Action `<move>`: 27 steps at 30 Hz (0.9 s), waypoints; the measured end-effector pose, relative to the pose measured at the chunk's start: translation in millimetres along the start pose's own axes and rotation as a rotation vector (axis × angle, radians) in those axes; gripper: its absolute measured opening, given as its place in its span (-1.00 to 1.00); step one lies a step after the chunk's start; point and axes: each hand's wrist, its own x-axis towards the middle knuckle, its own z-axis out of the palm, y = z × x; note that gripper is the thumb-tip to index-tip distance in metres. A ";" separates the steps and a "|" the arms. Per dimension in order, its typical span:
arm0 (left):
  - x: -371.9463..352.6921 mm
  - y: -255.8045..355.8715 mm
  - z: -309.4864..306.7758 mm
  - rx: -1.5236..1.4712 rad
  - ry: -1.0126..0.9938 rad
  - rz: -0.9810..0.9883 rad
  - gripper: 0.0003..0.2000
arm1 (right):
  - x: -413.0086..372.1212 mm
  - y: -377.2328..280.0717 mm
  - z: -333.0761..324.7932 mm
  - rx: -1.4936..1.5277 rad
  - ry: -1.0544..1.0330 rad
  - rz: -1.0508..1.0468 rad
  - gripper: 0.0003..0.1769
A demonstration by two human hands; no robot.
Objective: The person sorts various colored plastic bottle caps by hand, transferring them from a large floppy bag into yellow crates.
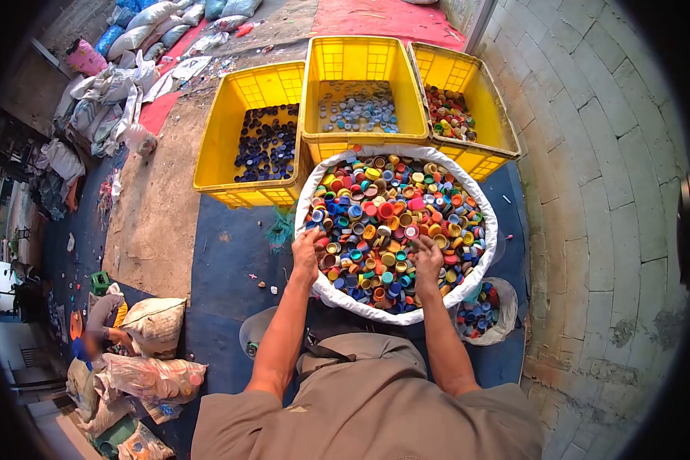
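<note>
OK, head view: big round container w/ white cloth rim (489, 222) sits right in front of the person, full of mixed caps (387, 264), red, blue, yellow, orange, green etc. L hand (307, 251) is at the container's L side, just inside the rim, fingers bent by a pinkish cap; can't tell if it's gripping anything. R hand (427, 261) is over the caps right of centre, fingers partly curled, tips near a white-and-red cap (412, 231); can't tell whether it has hold of that one or is only close by.

Beyond the container, 3 yellow crates side by side: L crate (276, 80) w/ dark blue caps (268, 146), mid crate (360, 57) w/ pale whitish/bluish caps (360, 107), R crate (448, 69) w/ mostly red, orange & yellow caps (447, 115). Smaller bag (506, 307) w/ blue & red caps is just beside the container, lower R. Blue mat (230, 253) on the floor around. Block wall (590, 192) along R. Far L, a co-worker (103, 314) is bent low beside a stuffed sack (157, 322); more sacks (149, 15) piled upper L.
</note>
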 end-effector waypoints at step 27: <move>32.3 -30.4 -36.2 1.756 -0.034 1.045 -0.73 | -121.0 52.1 -25.8 -0.625 -0.143 -0.132 -0.73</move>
